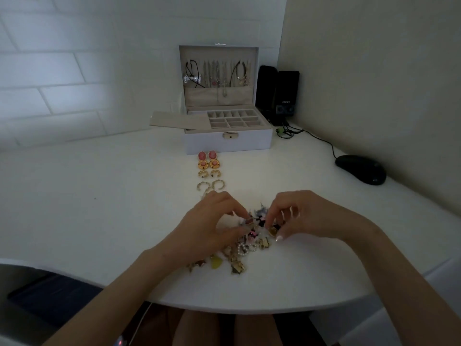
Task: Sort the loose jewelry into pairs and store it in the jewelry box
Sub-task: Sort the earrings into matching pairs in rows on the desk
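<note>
We dig loose pile (239,248) on desk (99,208) w/ left hand (212,221) & right hand (306,216), fingers curled, hunting matches; can't tell if anything's pinched. Sorted pairs (209,171) queue by open jewelry box (228,139) for loading.

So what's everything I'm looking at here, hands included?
table: one, white, beneath everything
jewelry box: one, white, open, at the back of the table
necklaces: several, silvery and dark-corded, hanging inside the lid
beige panel: one, lying across the box's left side
pink earrings: one pair, just in front of the box
gold earrings with pink centres: one pair, next in the column
gold hoop earrings: two pairs, small then larger, nearer the hands
loose jewelry pile: one, mixed colours, under the hands
speakers: two, black, right of the box
computer mouse: one, black, far right
left hand: pinching pieces in the pile
right hand: pinching pieces in the pile
</note>
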`<action>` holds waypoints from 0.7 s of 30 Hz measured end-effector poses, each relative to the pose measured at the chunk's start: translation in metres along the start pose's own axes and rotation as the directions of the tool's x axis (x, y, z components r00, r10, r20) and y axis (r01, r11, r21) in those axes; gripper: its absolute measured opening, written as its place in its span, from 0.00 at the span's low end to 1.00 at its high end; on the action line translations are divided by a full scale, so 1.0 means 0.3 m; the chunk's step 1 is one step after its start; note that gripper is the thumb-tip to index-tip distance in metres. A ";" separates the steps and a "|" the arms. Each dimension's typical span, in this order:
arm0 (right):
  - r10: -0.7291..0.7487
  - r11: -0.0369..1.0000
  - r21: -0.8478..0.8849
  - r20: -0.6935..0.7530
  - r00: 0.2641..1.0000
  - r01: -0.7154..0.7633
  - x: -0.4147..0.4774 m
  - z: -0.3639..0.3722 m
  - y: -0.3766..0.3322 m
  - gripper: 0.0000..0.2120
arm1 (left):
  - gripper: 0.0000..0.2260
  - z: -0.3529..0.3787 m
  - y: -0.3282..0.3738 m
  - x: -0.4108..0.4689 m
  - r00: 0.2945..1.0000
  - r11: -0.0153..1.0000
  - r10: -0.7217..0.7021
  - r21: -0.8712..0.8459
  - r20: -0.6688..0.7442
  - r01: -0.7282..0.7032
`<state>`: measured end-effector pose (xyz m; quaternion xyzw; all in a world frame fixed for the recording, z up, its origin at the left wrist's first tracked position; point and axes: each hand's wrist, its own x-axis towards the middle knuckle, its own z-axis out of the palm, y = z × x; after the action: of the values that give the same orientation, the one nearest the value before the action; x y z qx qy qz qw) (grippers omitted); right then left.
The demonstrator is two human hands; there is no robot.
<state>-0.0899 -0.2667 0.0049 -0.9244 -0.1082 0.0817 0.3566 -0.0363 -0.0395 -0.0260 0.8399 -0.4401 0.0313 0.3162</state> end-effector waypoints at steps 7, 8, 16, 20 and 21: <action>-0.004 0.995 -0.098 -0.106 0.994 -0.006 -0.003 0.026 0.031 0.12 | 0.16 0.026 0.000 0.010 0.994 0.997 0.058 0.035 0.097 -0.062; -0.015 0.995 -0.095 -0.116 0.993 0.004 -0.003 0.027 0.036 0.11 | 0.16 0.023 0.003 0.010 0.994 0.998 0.051 0.024 0.098 -0.053; -0.063 0.998 0.006 -0.204 0.977 0.066 0.000 0.032 0.071 0.04 | 0.10 0.006 0.029 0.021 0.995 0.992 -0.081 -0.095 0.054 0.086; -0.041 0.993 0.098 -0.240 0.970 0.067 0.004 0.026 0.078 0.02 | 0.08 0.002 0.030 0.036 0.986 0.992 -0.106 -0.058 0.126 0.114; -0.022 0.989 0.134 -0.245 0.969 0.056 0.005 0.026 0.080 0.02 | 0.08 0.001 0.032 0.039 0.985 0.993 -0.110 -0.037 0.133 0.116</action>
<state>-0.0869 -0.2786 -0.0170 -0.8979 -0.0761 -0.0315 0.4324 -0.0367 -0.0521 -0.0176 0.8565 -0.4120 -0.0516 0.3066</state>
